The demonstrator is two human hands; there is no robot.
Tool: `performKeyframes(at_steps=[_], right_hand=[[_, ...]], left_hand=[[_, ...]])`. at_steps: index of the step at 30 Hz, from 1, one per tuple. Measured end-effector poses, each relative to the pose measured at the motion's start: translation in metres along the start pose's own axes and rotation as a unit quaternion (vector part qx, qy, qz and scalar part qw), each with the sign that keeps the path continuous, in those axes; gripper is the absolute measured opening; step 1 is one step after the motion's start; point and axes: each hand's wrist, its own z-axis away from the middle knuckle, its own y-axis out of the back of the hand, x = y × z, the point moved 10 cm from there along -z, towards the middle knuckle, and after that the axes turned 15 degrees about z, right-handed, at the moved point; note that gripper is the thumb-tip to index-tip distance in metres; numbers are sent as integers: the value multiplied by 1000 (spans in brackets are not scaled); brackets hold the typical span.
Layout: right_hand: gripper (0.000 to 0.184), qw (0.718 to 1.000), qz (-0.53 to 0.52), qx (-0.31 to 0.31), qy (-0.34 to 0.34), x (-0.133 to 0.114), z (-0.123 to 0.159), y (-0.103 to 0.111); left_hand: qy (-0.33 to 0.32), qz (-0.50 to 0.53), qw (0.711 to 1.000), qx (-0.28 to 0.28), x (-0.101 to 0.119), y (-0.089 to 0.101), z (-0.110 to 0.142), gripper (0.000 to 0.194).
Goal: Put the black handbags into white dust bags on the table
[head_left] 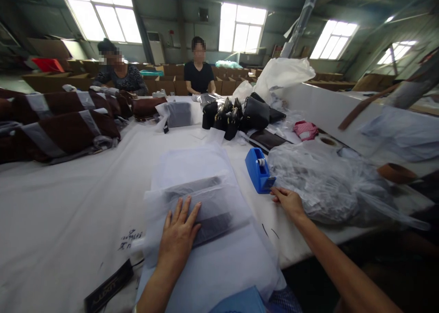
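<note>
Flat on a dark, flat item [212, 225] wrapped in thin white tissue paper [192, 160] rests my left hand [178, 233], its fingers spread. The dark item shows through the paper, so its kind is hidden. At the front end of a blue tape dispenser [255, 171], the fingers of my right hand [288, 201] pinch together beside the cutter. The end of the tape is between them, though it hardly shows. A black tag [109, 288] with lettering and a cord lies to the left of the paper.
Clear plastic bags [318, 180] are heaped right of the dispenser. Several small black bags [228, 116] stand beyond it. Brown wrapped bags [65, 135] line the left. Two people, one in a black shirt [199, 75], are across the white-covered table [85, 189].
</note>
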Motion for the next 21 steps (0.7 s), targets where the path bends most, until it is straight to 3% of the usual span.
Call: performKeyframes(at_steps=[3, 6, 8, 11, 16, 18, 21], right_hand=[[31, 975, 168, 0, 142, -27, 13, 15], [30, 878, 312, -30, 362, -72, 46, 14], [33, 812, 350, -75, 461, -96, 68, 8], [34, 732, 373, -139, 553, -133, 94, -7], [23, 606, 324, -194, 700, -197, 139, -53], [18, 579, 289, -219, 730, -216, 149, -76], [20, 561, 258, -283, 734, -235, 151, -114]], left_hand=[[-5, 2, 1000, 0, 0, -1, 0, 53], [-10, 8, 1000, 1, -1, -2, 1, 52], [-11, 11, 1000, 4, -1, -2, 1, 51], [-12, 11, 1000, 4, 0, -1, 0, 50], [-1, 6, 1000, -11, 0, -1, -1, 51], [6, 3, 1000, -18, -1, -1, -1, 52], [6, 3, 1000, -17, 0, 0, -1, 53]])
